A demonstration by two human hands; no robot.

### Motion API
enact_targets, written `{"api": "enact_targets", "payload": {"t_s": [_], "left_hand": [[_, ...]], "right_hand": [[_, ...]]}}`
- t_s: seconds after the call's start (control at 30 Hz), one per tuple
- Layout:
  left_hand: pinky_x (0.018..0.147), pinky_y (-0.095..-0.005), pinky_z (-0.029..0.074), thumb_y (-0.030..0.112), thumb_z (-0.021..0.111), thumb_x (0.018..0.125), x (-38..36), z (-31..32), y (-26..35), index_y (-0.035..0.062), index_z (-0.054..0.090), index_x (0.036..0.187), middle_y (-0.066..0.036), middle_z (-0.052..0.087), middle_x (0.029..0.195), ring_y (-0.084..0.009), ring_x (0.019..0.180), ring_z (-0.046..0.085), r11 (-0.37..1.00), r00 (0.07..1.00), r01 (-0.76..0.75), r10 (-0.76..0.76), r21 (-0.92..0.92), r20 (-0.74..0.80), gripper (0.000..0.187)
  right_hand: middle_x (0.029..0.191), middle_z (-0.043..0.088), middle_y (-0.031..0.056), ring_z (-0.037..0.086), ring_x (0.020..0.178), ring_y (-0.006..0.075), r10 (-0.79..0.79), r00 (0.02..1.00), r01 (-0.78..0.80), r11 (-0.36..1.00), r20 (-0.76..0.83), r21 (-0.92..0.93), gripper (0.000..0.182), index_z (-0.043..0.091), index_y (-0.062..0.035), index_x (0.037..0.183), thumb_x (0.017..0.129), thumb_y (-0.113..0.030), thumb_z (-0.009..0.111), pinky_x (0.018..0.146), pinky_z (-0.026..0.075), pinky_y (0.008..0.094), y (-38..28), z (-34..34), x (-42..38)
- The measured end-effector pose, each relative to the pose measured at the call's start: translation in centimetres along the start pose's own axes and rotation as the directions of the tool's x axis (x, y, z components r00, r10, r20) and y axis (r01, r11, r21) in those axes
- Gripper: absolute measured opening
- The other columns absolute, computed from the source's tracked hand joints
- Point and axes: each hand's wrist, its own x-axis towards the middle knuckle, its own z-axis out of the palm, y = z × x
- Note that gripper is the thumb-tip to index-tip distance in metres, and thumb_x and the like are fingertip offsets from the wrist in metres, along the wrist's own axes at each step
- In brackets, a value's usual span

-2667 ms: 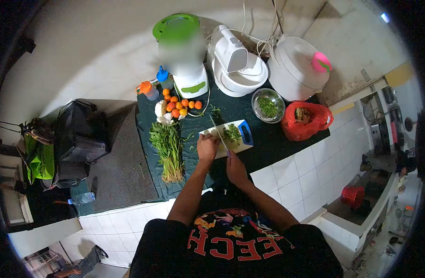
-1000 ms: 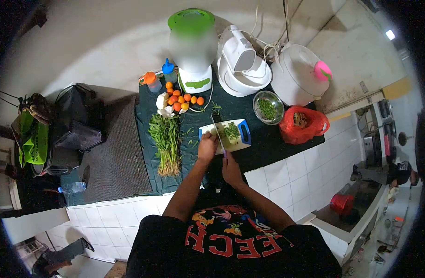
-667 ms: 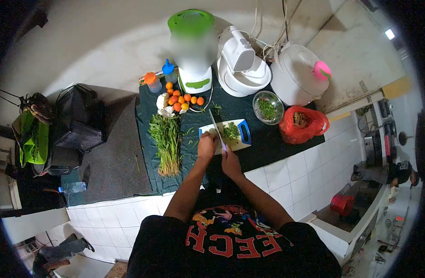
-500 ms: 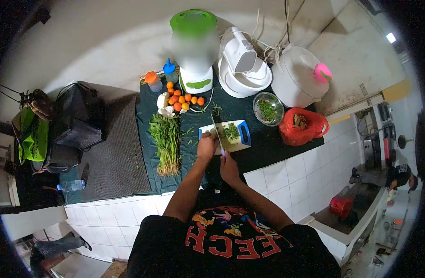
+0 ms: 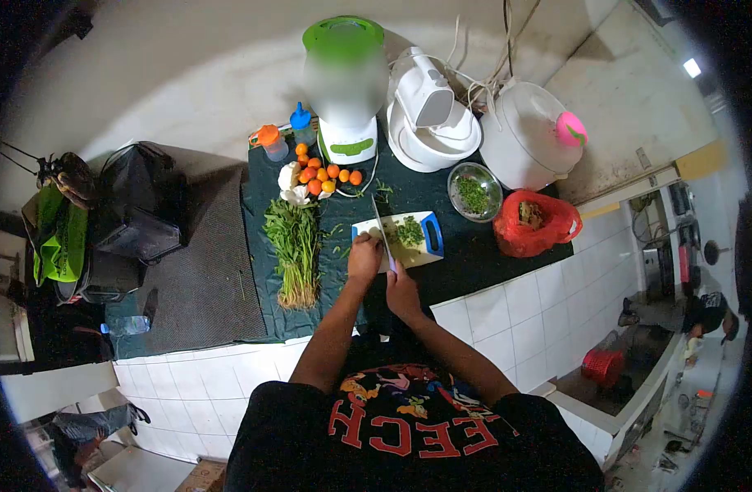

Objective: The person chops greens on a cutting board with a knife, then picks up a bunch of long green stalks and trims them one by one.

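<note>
My right hand point(image 5: 402, 291) is closed round the purple handle of a knife point(image 5: 382, 233), whose blade points away from me over the cutting board point(image 5: 426, 260). On the board's left part, my left hand point(image 5: 365, 257) is closed beside the blade; what its fingers hold is hidden. Chopped greens point(image 5: 408, 232) lie on the white board with blue ends, right of the blade. A bunch of leafy greens point(image 5: 293, 250) with pale roots lies left of my hands. Behind it are garlic point(image 5: 290, 176) and several small tomatoes point(image 5: 314, 187).
A glass bowl point(image 5: 474, 193) of chopped greens and a red bag point(image 5: 537, 223) stand at the right. Behind are a green-lidded blender point(image 5: 347, 139), a white mixer point(image 5: 432, 98) and a large white container point(image 5: 528, 135). People show at the lower left and far right.
My right hand has shifted slightly left and up with the knife. My left hand has barely moved. The person at the lower left has changed posture.
</note>
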Motion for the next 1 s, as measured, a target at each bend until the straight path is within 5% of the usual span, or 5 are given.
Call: {"api": "enact_targets", "payload": {"t_s": [0.17, 0.5, 0.8, 0.87, 1.0], "left_hand": [[0.085, -0.0480, 0.053, 0.013, 0.069, 0.083, -0.4, -0.3, -0.3, 0.0015, 0.070, 0.097, -0.017, 0.064, 0.101, -0.0398, 0.099, 0.061, 0.995, 0.995, -0.096, 0.096, 0.018, 0.018, 0.018], [0.087, -0.0454, 0.053, 0.014, 0.067, 0.085, -1.9, 0.0, 0.0, 0.0041, 0.071, 0.101, -0.015, 0.064, 0.103, -0.0356, 0.100, 0.061, 0.988, 0.989, -0.135, 0.139, 0.076, -0.051, 0.019], [0.085, -0.0468, 0.053, 0.012, 0.065, 0.088, -1.4, -0.5, 0.8, 0.0048, 0.071, 0.101, -0.016, 0.064, 0.098, -0.0369, 0.095, 0.062, 0.994, 0.990, -0.103, 0.107, 0.049, -0.088, 0.016], [0.085, -0.0467, 0.053, 0.010, 0.064, 0.088, -1.5, -1.1, 1.5, 0.0050, 0.071, 0.102, -0.016, 0.064, 0.097, -0.0370, 0.096, 0.062, 0.993, 0.994, -0.108, 0.108, 0.040, -0.008, 0.016], [0.086, -0.0457, 0.052, 0.008, 0.064, 0.087, -0.2, -0.7, 1.5, 0.0047, 0.071, 0.104, -0.016, 0.064, 0.099, -0.0370, 0.098, 0.062, 0.983, 0.981, -0.173, 0.168, -0.052, -0.096, 0.019]], "right_hand": [[0.117, 0.063, 0.0345, 0.062, 0.106, 0.0513, -0.174, 0.981, 0.175, 0.984, -0.085, 0.007, 0.047, 0.045, 0.0003, 0.144, 0.105, -0.026, 0.043, 0.090, 0.051, 0.0560, 2.2, 1.9, 0.7], [0.111, 0.065, 0.0336, 0.063, 0.103, 0.0503, -0.049, 0.998, 0.049, 0.999, -0.031, -0.009, 0.044, 0.051, -0.0007, 0.138, 0.104, -0.027, 0.047, 0.088, 0.051, 0.0557, 1.2, 1.3, 0.2], [0.113, 0.065, 0.0334, 0.062, 0.103, 0.0525, -0.184, 0.973, 0.183, 0.983, -0.138, -0.016, 0.043, 0.048, -0.0008, 0.140, 0.105, -0.025, 0.045, 0.087, 0.050, 0.0573, 3.1, 1.1, 0.9], [0.132, 0.057, 0.0328, 0.058, 0.116, 0.0492, -0.073, 0.997, 0.075, 0.996, 0.035, -0.050, 0.046, 0.043, 0.0039, 0.143, 0.107, -0.024, 0.041, 0.101, 0.047, 0.0528, 3.3, -0.8, 0.6], [0.117, 0.065, 0.0314, 0.062, 0.105, 0.0511, -0.183, 0.978, 0.168, 0.976, -0.100, -0.140, 0.043, 0.048, 0.0000, 0.141, 0.106, -0.024, 0.044, 0.090, 0.049, 0.0550, 5.8, -1.6, 0.8]]}}
